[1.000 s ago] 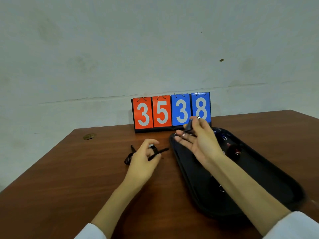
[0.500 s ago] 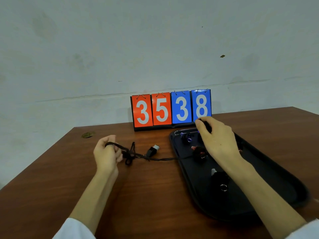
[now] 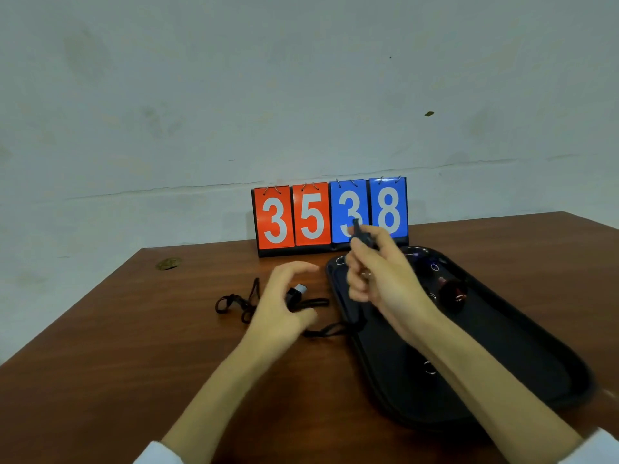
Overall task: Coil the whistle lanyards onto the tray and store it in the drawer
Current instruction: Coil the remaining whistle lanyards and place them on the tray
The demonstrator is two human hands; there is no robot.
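My right hand [image 3: 378, 279] is raised over the far left corner of the black tray [image 3: 522, 356], shut on a dark whistle [image 3: 360, 232]. Its black cord [image 3: 321, 331] hangs down over the tray's rim onto the table. My left hand [image 3: 284, 306] hovers with curved, spread fingers over a second whistle with a silver tip [image 3: 297, 291]. That whistle's loose black lanyard [image 3: 234, 301] lies tangled on the wood to the left. Coiled lanyards lie in the tray, one with a red whistle [image 3: 452, 293]; others are partly hidden by my right arm.
A flip scoreboard [image 3: 330, 212] reading 3538 stands at the table's far edge against the wall. A small round brass-coloured thing [image 3: 169, 262] lies near the far left corner. The brown table [image 3: 134, 363] reaches towards me on the left.
My left hand let go of the lanyard end and moved right, over the silver-tipped whistle. My right hand rose from the tray with a dark whistle in it.
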